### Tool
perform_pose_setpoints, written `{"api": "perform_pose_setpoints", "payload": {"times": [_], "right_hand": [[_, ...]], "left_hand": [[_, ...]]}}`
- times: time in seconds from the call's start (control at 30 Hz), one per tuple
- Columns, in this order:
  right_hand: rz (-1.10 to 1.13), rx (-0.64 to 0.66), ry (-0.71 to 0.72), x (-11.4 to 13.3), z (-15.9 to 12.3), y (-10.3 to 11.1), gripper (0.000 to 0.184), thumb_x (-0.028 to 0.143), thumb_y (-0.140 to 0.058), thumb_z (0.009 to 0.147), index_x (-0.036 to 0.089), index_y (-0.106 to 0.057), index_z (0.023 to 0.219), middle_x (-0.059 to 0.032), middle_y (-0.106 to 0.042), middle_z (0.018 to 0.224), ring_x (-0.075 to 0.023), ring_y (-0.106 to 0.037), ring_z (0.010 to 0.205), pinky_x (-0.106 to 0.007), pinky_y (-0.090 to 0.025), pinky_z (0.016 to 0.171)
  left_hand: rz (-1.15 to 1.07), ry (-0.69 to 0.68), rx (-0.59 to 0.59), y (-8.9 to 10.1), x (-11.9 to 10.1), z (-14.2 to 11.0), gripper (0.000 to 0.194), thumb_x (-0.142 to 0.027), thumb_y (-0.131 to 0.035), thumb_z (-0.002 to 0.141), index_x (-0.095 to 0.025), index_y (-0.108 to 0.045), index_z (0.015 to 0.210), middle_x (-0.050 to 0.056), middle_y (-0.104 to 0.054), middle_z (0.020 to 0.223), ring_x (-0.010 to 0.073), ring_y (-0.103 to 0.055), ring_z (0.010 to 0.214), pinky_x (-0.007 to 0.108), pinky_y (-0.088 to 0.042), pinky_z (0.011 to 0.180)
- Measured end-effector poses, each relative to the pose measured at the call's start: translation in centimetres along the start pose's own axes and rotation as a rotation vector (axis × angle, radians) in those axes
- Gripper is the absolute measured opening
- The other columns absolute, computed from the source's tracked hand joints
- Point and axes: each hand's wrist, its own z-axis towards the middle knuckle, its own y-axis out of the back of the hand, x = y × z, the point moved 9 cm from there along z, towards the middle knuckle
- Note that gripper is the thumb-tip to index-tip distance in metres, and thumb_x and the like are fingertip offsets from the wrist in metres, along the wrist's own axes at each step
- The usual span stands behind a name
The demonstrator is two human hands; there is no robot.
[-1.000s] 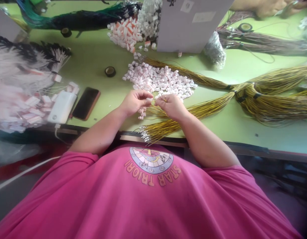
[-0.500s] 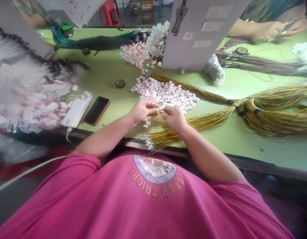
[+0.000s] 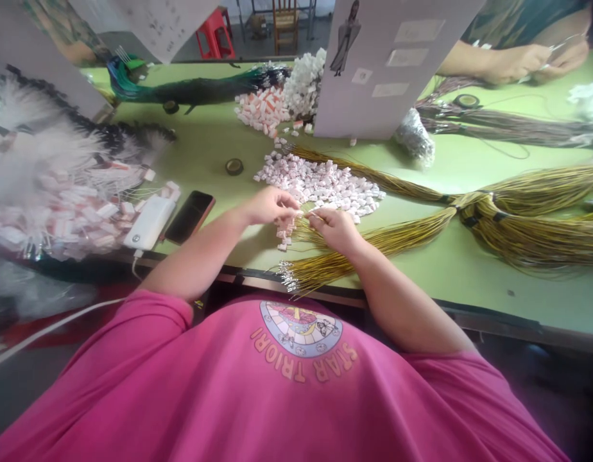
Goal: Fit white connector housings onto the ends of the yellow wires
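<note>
My left hand (image 3: 272,206) is closed in a pinch on a small white connector housing (image 3: 299,212). Close by, my right hand (image 3: 335,228) pinches what looks like a thin yellow wire, its tip at the housing; the fingers partly hide this. Just beyond both hands spreads a heap of white-pink connector housings (image 3: 325,179). Below my left fingers sits a small cluster of housings (image 3: 284,236) with wires attached. A bundle of yellow-and-black wires (image 3: 397,234) passes under my right wrist, its bare metal terminals (image 3: 287,276) near the table's front edge.
To the left lie a phone (image 3: 189,217), a white power bank (image 3: 149,222) with a cable, and a large pile of wired connectors (image 3: 60,212). A tape roll (image 3: 233,167) rests behind. A grey partition (image 3: 373,70) stands ahead; a co-worker's hands (image 3: 532,63) are at the far right.
My left hand has shifted slightly left and its fingers have spread a little. My right hand stays almost in place. The whole view has tilted slightly.
</note>
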Motion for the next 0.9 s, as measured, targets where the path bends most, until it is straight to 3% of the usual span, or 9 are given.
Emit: {"api": "perform_pose_setpoints", "payload": {"times": [0.03, 0.1, 0.17, 0.27, 0.4, 0.5, 0.6, 0.77, 0.9], "right_hand": [[0.031, -0.043, 0.033, 0.1, 0.1, 0.4, 0.025, 0.033, -0.050, 0.084, 0.017, -0.067, 0.075, -0.0048, -0.065, 0.076, -0.0152, -0.057, 0.072, -0.030, -0.043, 0.070], [0.099, -0.129, 0.042, 0.1, 0.2, 1.3, 0.024, 0.034, -0.052, 0.083, 0.017, -0.067, 0.074, -0.0063, -0.067, 0.081, -0.0163, -0.058, 0.077, -0.032, -0.044, 0.073], [0.170, -0.149, -0.054, -0.6, 0.1, 1.5, 0.023, 0.035, -0.055, 0.080, 0.016, -0.067, 0.073, -0.0045, -0.064, 0.071, -0.0150, -0.057, 0.068, -0.031, -0.044, 0.067], [0.238, -0.088, -0.185, -1.5, -0.2, 1.0, 0.023, 0.036, -0.060, 0.076, 0.016, -0.070, 0.079, 0.0015, -0.055, 0.054, -0.0103, -0.046, 0.051, -0.029, -0.038, 0.056], [0.286, -0.015, -0.217, -1.9, -0.4, 0.8, 0.020, 0.031, -0.067, 0.068, 0.016, -0.070, 0.081, 0.0051, -0.046, 0.051, -0.0068, -0.035, 0.048, -0.026, -0.030, 0.050], [0.476, 0.048, -0.198, -2.0, -0.2, 0.2, 0.023, 0.027, -0.066, 0.067, 0.016, -0.067, 0.088, 0.0045, -0.049, 0.057, -0.0072, -0.040, 0.051, -0.025, -0.031, 0.051], [0.591, 0.054, -0.159, -1.7, -0.1, 0.0, 0.023, 0.022, -0.064, 0.066, 0.017, -0.063, 0.089, 0.0035, -0.054, 0.061, -0.0085, -0.046, 0.055, -0.025, -0.036, 0.053], [0.393, 0.023, -0.137, -0.7, -0.3, 0.1, 0.011, 0.022, -0.060, 0.068, 0.016, -0.063, 0.077, 0.0016, -0.057, 0.060, -0.0099, -0.049, 0.056, -0.028, -0.040, 0.057], [0.324, -0.050, -0.127, -0.2, -0.5, 0.7, 0.010, 0.023, -0.061, 0.066, 0.015, -0.064, 0.071, 0.0007, -0.057, 0.062, -0.0112, -0.049, 0.060, -0.029, -0.040, 0.058]], "left_hand": [[0.113, -0.012, -0.063, 1.8, 0.2, 0.8, 0.023, -0.013, -0.068, 0.073, -0.012, -0.071, 0.095, 0.008, -0.071, 0.087, 0.0155, -0.064, 0.072, 0.033, -0.054, 0.073], [0.328, -0.090, -0.352, 6.4, 0.0, 2.5, 0.032, -0.018, -0.067, 0.074, -0.015, -0.070, 0.106, 0.009, -0.068, 0.109, 0.0225, -0.064, 0.097, 0.039, -0.049, 0.092], [0.441, -0.163, -0.549, 9.3, 0.1, 4.6, 0.039, -0.023, -0.062, 0.079, -0.022, -0.065, 0.118, 0.007, -0.061, 0.126, 0.0266, -0.054, 0.119, 0.041, -0.038, 0.107], [0.583, -0.209, -0.473, 9.1, 1.5, 9.3, 0.051, -0.025, -0.064, 0.078, -0.023, -0.059, 0.128, 0.007, -0.046, 0.143, 0.0283, -0.034, 0.138, 0.041, -0.022, 0.117], [0.594, -0.146, -0.304, 7.2, 4.3, 12.5, 0.050, -0.027, -0.064, 0.078, -0.020, -0.060, 0.127, 0.009, -0.036, 0.150, 0.0284, -0.032, 0.139, 0.039, -0.024, 0.116], [0.562, -0.175, -0.274, 6.6, 5.3, 11.0, 0.044, -0.027, -0.058, 0.081, -0.017, -0.062, 0.124, 0.011, -0.038, 0.148, 0.0253, -0.040, 0.134, 0.034, -0.029, 0.113], [0.528, -0.218, -0.246, 6.3, 5.7, 7.7, 0.039, -0.029, -0.058, 0.081, -0.015, -0.067, 0.116, 0.010, -0.043, 0.145, 0.0240, -0.045, 0.130, 0.033, -0.030, 0.112], [0.433, -0.216, -0.246, 6.1, 5.9, 2.5, 0.029, -0.028, -0.060, 0.079, -0.015, -0.071, 0.103, 0.009, -0.051, 0.139, 0.0235, -0.048, 0.126, 0.033, -0.030, 0.113], [0.396, -0.195, -0.260, 5.8, 4.9, 0.2, 0.023, -0.022, -0.060, 0.079, -0.014, -0.070, 0.098, 0.010, -0.054, 0.135, 0.0233, -0.049, 0.125, 0.036, -0.033, 0.111]]}}
